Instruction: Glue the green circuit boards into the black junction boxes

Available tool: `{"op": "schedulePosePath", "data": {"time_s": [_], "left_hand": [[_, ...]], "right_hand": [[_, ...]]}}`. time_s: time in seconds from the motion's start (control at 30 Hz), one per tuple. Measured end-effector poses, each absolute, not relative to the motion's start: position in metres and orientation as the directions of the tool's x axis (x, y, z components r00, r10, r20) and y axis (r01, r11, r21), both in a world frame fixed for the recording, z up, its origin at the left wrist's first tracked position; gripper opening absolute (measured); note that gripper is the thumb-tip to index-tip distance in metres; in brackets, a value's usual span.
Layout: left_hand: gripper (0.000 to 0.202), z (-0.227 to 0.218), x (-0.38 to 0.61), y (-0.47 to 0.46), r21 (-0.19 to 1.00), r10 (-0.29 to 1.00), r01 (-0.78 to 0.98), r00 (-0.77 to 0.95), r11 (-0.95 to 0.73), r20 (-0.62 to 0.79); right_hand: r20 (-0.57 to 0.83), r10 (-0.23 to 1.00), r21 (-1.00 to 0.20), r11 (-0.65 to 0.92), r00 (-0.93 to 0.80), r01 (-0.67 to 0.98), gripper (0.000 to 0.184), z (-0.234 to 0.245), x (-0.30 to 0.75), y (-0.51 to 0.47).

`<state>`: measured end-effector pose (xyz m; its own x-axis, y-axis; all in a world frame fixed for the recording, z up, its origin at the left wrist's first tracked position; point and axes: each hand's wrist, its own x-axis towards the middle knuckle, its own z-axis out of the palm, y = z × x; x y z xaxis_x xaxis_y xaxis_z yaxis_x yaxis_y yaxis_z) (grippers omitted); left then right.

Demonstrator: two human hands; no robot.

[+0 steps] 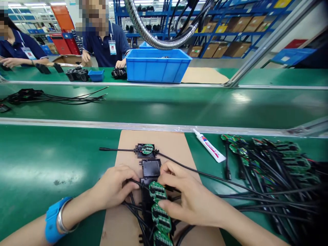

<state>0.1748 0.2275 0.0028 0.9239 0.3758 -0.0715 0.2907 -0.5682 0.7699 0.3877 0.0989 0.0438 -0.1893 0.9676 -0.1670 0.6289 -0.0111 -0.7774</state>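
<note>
A row of black plastic cases runs down the cardboard sheet [110,218] in front of me. My left hand [118,188] is closed, its thumb and fingers pinching a black cable [135,182] on the row's left side. From the right, my right hand [181,198] grips a green circuit board [157,191], thumb and forefinger at its edge. More green boards [161,217] lie nearer to me on the row. Beyond my hands are a bare black case [151,168] and a farther case [139,153] with a round board [148,149] and cables out both sides.
To the right lie a white tube [210,146] and a heap of wired circuit boards [284,160]. A metal rail [102,123] crosses behind the cardboard. Black cables [64,98], a blue bin [157,68] and two co-workers are farther back; a flexible metal hose [153,39] hangs overhead.
</note>
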Motion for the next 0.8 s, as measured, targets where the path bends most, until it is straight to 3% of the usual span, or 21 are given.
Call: {"op": "schedulePosePath", "data": {"time_s": [0.2, 0.3, 0.4, 0.5, 0.6, 0.67, 0.8], "left_hand": [[0.015, 0.005, 0.180, 0.239, 0.734, 0.447, 0.330, 0.894, -0.593, -0.040], [0.017, 0.000, 0.183, 0.242, 0.650, 0.504, 0.410, 0.862, -0.640, -0.049], [0.021, -0.007, 0.185, 0.243, 0.492, 0.531, 0.484, 0.846, -0.723, -0.052], [0.023, -0.016, 0.185, 0.243, 0.341, 0.502, 0.465, 0.864, -0.817, 0.025], [0.021, -0.022, 0.184, 0.242, 0.253, 0.496, 0.448, 0.851, -0.857, 0.173], [0.020, -0.023, 0.184, 0.241, 0.228, 0.475, 0.429, 0.853, -0.874, 0.216], [0.018, -0.024, 0.188, 0.237, 0.273, 0.453, 0.389, 0.861, -0.880, 0.230]], "right_hand": [[-0.085, 0.982, -0.738, 0.050, -0.166, 0.673, 0.010, 0.033, 0.397, 0.101], [-0.244, 0.965, -0.785, -0.136, -0.100, 0.604, 0.029, 0.022, 0.412, 0.105], [-0.324, 0.945, -0.758, -0.228, -0.050, 0.611, 0.023, 0.008, 0.428, 0.109], [-0.095, 0.994, -0.661, -0.030, -0.045, 0.750, 0.005, -0.006, 0.436, 0.110], [0.189, 0.979, -0.510, 0.163, -0.075, 0.845, 0.009, -0.016, 0.437, 0.110], [0.260, 0.963, -0.467, 0.196, -0.078, 0.862, 0.010, -0.019, 0.437, 0.111], [0.269, 0.963, -0.487, 0.154, -0.020, 0.860, 0.009, -0.022, 0.443, 0.112]]}}
